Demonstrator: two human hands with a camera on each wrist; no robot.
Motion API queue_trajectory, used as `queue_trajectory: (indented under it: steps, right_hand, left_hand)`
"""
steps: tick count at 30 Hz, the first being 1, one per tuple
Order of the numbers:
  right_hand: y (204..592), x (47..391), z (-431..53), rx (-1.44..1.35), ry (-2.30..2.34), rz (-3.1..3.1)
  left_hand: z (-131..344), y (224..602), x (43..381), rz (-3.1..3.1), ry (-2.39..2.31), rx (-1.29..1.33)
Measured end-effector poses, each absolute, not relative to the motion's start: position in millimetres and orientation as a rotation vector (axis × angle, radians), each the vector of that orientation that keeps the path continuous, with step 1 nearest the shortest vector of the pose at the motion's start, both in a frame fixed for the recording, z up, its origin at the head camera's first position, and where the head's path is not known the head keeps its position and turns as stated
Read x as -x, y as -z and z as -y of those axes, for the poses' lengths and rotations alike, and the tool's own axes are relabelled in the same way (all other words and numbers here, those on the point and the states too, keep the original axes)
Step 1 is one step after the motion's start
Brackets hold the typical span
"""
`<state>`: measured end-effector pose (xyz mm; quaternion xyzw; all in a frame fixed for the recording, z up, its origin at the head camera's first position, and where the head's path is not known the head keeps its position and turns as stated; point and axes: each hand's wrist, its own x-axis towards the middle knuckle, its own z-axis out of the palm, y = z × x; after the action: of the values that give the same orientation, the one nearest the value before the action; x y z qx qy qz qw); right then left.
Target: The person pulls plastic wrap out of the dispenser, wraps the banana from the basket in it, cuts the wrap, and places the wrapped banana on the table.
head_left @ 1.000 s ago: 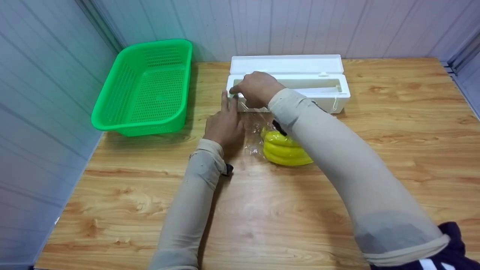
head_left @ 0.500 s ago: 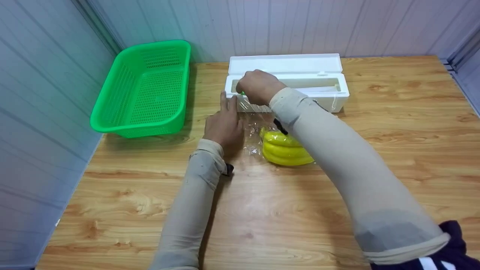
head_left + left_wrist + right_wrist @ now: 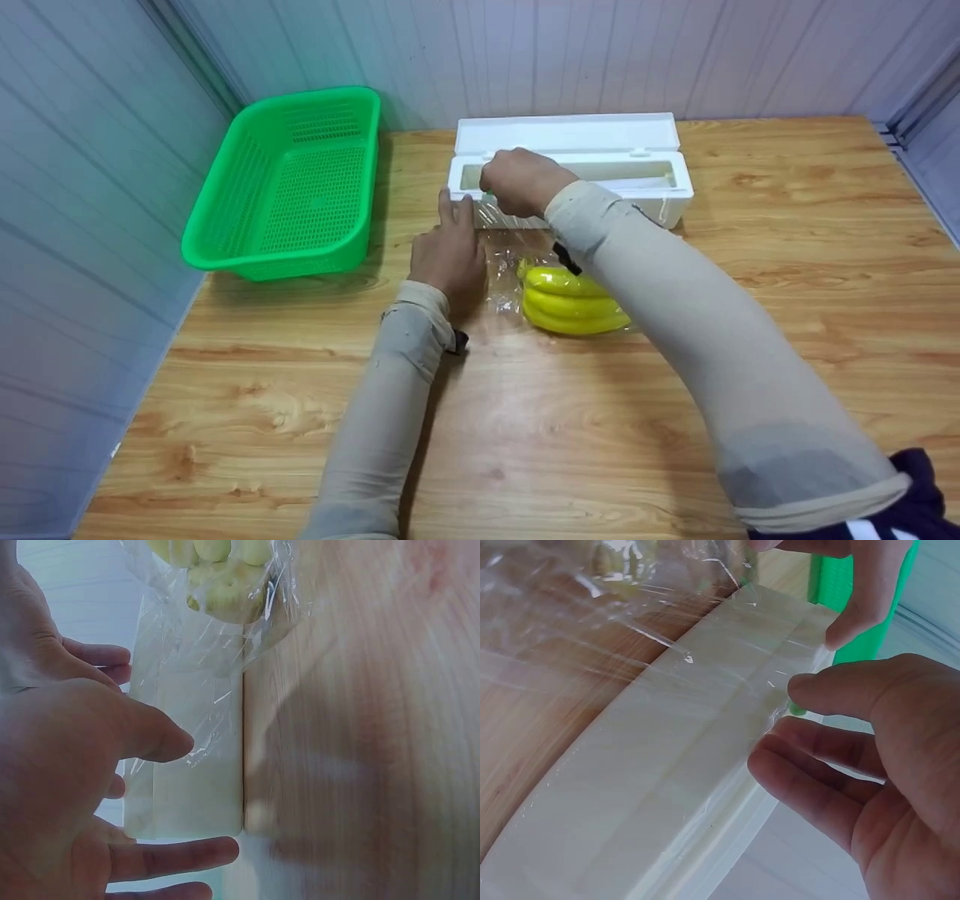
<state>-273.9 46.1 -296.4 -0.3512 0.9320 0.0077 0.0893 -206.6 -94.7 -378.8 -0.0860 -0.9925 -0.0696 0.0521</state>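
A long white cling film dispenser [image 3: 637, 193] stands with its lid raised, a roll partly visible inside. Clear cling film [image 3: 504, 281] runs from its front edge down over a bunch of bananas [image 3: 574, 306] on the table. At the front rim, my right hand [image 3: 525, 182] pinches a small green slide cutter [image 3: 798, 710] between thumb and fingers, as the right wrist view shows. My left hand [image 3: 448, 259] lies at the dispenser's left front corner, two fingers stretched to its edge. Its thumb [image 3: 161, 736] overlaps the film in the left wrist view.
A green plastic basket [image 3: 358, 251] stands to the left against the panelled wall [image 3: 412, 60]. The wooden table [image 3: 495, 435] extends in front of and to the right of the dispenser. The right forearm covers part of the bananas.
My right hand has shifted slightly right along the dispenser's front rim, its index finger curling in from a more extended pose. My left hand stays at the left corner.
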Motion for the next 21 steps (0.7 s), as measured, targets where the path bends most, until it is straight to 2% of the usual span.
queue_trajectory:
  steps: [21]
  right_hand:
    - [315.9, 277.9, -54.9, 1.055, -0.071, -2.854]
  left_hand:
    - [92.8, 386.3, 219.2, 3.018, 0.187, 0.272]
